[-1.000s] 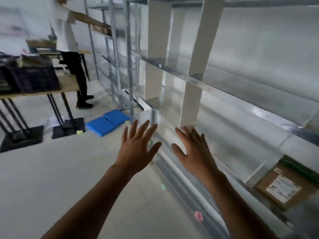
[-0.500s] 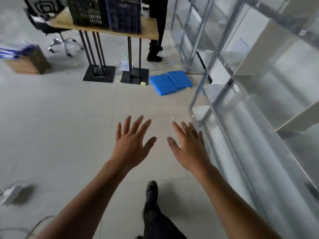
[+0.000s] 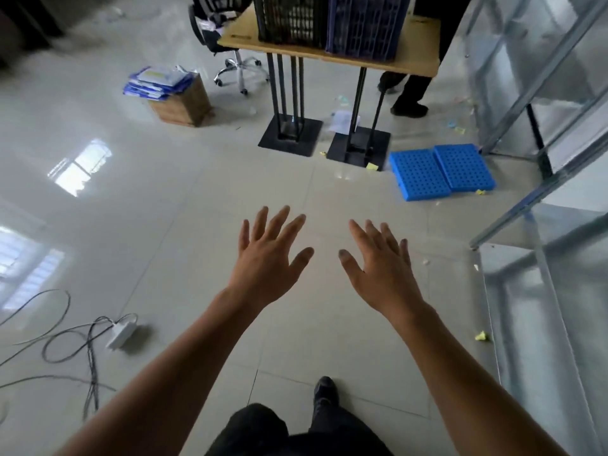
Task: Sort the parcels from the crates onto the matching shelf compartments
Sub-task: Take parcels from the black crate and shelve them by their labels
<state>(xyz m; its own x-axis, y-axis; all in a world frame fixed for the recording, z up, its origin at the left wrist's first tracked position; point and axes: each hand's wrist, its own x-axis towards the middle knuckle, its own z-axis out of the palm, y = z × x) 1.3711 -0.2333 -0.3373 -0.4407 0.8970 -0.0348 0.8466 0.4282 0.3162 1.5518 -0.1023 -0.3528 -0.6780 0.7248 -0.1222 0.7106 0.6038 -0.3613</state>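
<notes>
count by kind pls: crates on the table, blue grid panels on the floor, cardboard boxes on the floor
Crates on the table: 2, a black crate and a blue crate
Blue grid panels: 2, left panel and right panel
Cardboard box: 1
Total: 5

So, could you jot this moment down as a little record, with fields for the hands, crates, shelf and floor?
hands: left hand and right hand both open, fingers spread, holding nothing, above the floor
crates: black crate and blue crate side by side on the table, ahead
storage: metal shelf along the right
floor: blue panels by the shelf; box topped with blue folders; power strip with cables at left
others: a person's legs behind the table
</notes>
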